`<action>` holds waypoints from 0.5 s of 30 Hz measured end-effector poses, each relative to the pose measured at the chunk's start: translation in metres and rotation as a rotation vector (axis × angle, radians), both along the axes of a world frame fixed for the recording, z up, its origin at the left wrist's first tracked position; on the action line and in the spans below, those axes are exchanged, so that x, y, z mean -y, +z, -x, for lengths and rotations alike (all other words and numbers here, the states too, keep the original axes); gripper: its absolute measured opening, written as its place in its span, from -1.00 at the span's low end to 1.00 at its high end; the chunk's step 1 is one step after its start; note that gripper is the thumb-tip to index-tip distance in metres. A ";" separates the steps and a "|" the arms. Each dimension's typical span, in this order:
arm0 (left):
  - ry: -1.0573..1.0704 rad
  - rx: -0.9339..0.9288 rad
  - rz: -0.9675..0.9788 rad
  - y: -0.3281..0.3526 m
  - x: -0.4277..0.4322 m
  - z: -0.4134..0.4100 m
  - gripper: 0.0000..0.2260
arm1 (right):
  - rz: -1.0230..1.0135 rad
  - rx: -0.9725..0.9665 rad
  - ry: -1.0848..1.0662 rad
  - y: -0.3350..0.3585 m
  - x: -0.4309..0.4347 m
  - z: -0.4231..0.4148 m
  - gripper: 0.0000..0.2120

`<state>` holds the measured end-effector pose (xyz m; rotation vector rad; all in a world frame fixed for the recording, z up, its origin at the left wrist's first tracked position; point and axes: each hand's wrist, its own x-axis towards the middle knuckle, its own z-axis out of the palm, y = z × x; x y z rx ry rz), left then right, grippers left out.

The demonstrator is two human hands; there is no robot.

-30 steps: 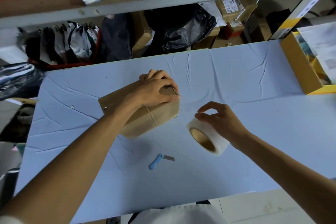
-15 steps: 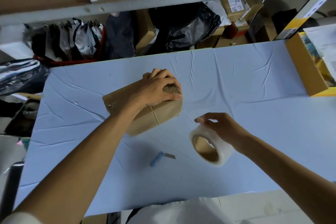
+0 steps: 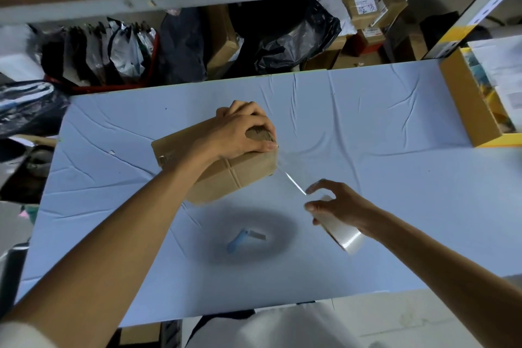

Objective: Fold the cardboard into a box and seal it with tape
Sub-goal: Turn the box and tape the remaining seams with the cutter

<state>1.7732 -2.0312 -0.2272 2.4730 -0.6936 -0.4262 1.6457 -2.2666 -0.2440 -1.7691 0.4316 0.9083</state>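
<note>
A brown cardboard box (image 3: 240, 175), folded up, rests on the pale blue table (image 3: 367, 127) near its middle. My left hand (image 3: 243, 133) presses down on the box's top right end, thumb at the corner. My right hand (image 3: 341, 206) grips a roll of clear tape (image 3: 344, 234), tilted, to the right of and nearer than the box. A thin strip of clear tape (image 3: 291, 178) stretches from the box's right corner to the roll.
A small blue-handled cutter (image 3: 243, 239) lies on the table in front of the box. A yellow-edged cardboard tray (image 3: 469, 110) with papers sits at the table's right end. Shelving with bags and boxes stands behind the far edge.
My right hand has pulled the roll down and to the right, away from the box, and a strip of tape now spans the gap. My left hand stays pressed on the box.
</note>
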 end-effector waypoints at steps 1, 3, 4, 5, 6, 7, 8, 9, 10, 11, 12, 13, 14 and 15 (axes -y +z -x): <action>0.010 -0.002 -0.002 0.000 -0.001 0.000 -0.80 | -0.009 0.027 0.029 0.001 0.000 0.000 -0.75; 0.019 0.005 -0.004 0.001 0.000 0.000 -0.79 | -0.043 0.064 0.052 0.004 0.002 0.003 -0.87; 0.022 0.001 -0.007 0.001 0.000 0.000 -0.78 | -0.074 0.072 0.034 0.005 0.004 0.005 -0.90; 0.027 -0.005 -0.007 0.002 0.001 0.001 -0.77 | -0.119 0.073 -0.005 0.005 0.006 0.008 -0.90; 0.029 -0.007 -0.003 0.001 0.000 0.001 -0.77 | -0.181 0.069 -0.050 0.006 0.007 0.010 -0.91; 0.028 -0.007 0.001 0.001 0.000 0.002 -0.77 | -0.237 0.059 -0.087 0.007 0.007 0.013 -0.91; 0.027 -0.005 0.004 0.002 0.000 0.002 -0.76 | -0.269 0.045 -0.110 0.008 0.007 0.014 -0.89; 0.029 -0.002 0.003 0.003 0.000 0.002 -0.76 | -0.273 0.036 -0.119 0.010 0.006 0.015 -0.88; 0.033 0.002 -0.001 0.004 0.001 0.003 -0.74 | -0.246 0.032 -0.118 0.011 0.004 0.015 -0.88; 0.039 0.012 -0.010 0.004 0.001 0.004 -0.73 | -0.195 0.040 -0.111 0.012 0.002 0.015 -0.89; 0.045 0.028 -0.020 0.005 0.002 0.005 -0.73 | -0.135 0.054 -0.109 0.013 0.000 0.014 -0.89; 0.053 0.043 -0.027 0.006 0.004 0.008 -0.73 | -0.086 0.067 -0.116 0.012 -0.001 0.015 -0.89; 0.061 0.060 -0.023 0.007 0.006 0.010 -0.73 | -0.058 0.076 -0.137 0.012 -0.003 0.015 -0.90; 0.068 0.080 -0.011 0.007 0.008 0.012 -0.73 | -0.045 0.089 -0.161 0.013 -0.004 0.015 -0.91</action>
